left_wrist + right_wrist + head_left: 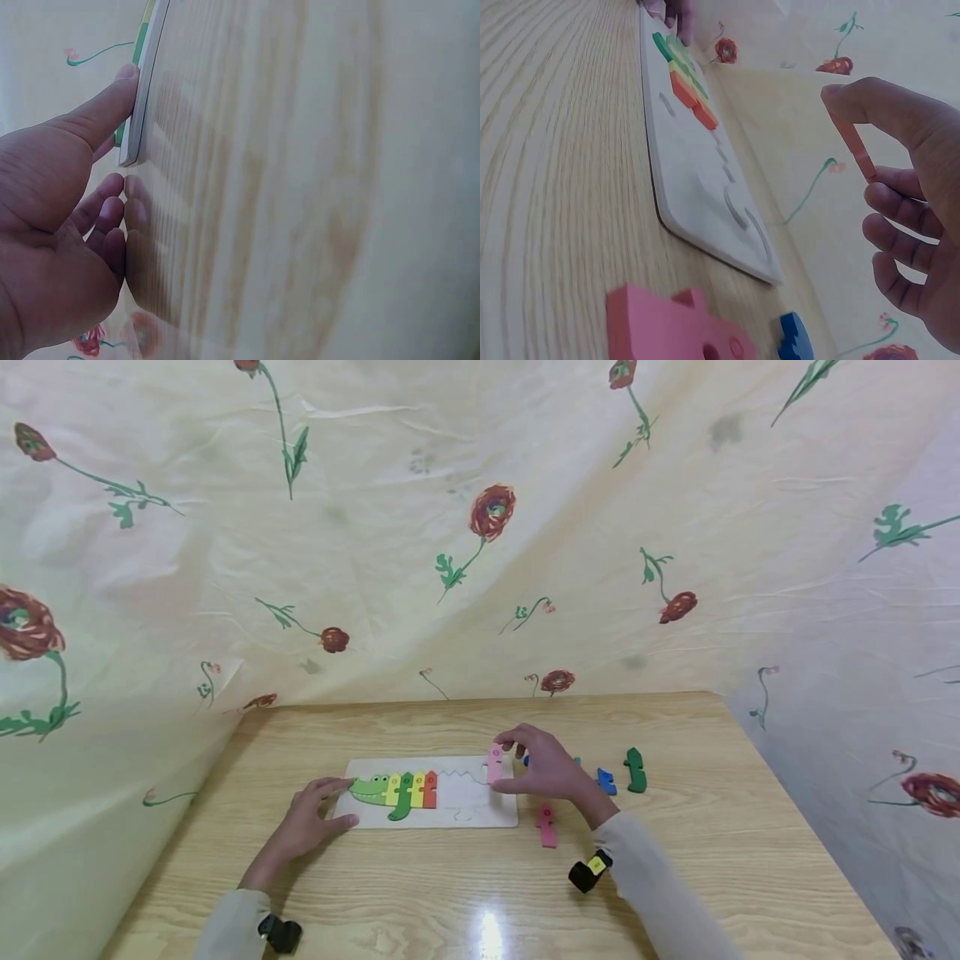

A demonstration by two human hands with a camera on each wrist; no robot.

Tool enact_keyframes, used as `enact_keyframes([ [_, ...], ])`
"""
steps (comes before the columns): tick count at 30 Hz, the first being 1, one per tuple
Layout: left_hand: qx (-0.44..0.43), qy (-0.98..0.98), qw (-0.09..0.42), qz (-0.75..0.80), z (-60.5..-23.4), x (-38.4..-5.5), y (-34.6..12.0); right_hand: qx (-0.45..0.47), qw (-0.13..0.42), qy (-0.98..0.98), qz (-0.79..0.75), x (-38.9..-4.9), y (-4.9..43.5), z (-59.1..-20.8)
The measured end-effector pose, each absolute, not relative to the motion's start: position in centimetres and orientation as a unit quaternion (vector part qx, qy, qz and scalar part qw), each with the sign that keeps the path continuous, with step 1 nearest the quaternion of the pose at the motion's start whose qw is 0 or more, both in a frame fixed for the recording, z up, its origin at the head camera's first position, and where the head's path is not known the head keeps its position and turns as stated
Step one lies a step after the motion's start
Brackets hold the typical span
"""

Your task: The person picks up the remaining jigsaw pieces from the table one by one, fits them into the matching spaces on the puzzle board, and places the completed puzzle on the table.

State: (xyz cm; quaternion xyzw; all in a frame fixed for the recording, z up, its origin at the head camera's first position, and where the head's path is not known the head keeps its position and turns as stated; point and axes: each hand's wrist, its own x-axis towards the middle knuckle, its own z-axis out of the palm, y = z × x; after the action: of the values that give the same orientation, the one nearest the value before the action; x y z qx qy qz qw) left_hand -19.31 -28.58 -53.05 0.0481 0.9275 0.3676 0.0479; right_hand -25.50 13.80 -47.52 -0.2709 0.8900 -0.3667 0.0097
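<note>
Nearest to you, the loose pink piece [548, 832] lies on the table [420, 893], beside the near right corner of the board [483, 810]; it should be light and stiff, a little slippery perhaps, so take it by its thick side edges. The board looks thin and flat, and may slide when pushed; your left hand [306, 818] touches its left end with a loose grip, thumb and fingers apart. At the board's right end, the grip of your right hand [546, 767] pinches the held pink piece [494, 763] by its two ends, which seems a secure hold. Now the count, again from near: two pink pieces, one lying, one held; one board, carrying one green head [369, 790], two yellow pieces [419, 792], one green leg piece [403, 800] and one red piece [430, 789]; farther, one blue piece [606, 782] and one dark green piece [636, 773]. Another blue bit [527, 761] and a teal bit [577, 761] are partly hidden by your right hand, so I cannot count those surely.
</note>
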Motion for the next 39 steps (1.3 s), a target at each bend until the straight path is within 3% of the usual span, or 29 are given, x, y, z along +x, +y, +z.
enact_keyframes([
  [39, 0.036, 0.928, 0.052, 0.368, -53.3, -19.3, -28.6, -0.284, 0.056, 0.888, -0.357, -26.4, 7.4, -51.3],
])
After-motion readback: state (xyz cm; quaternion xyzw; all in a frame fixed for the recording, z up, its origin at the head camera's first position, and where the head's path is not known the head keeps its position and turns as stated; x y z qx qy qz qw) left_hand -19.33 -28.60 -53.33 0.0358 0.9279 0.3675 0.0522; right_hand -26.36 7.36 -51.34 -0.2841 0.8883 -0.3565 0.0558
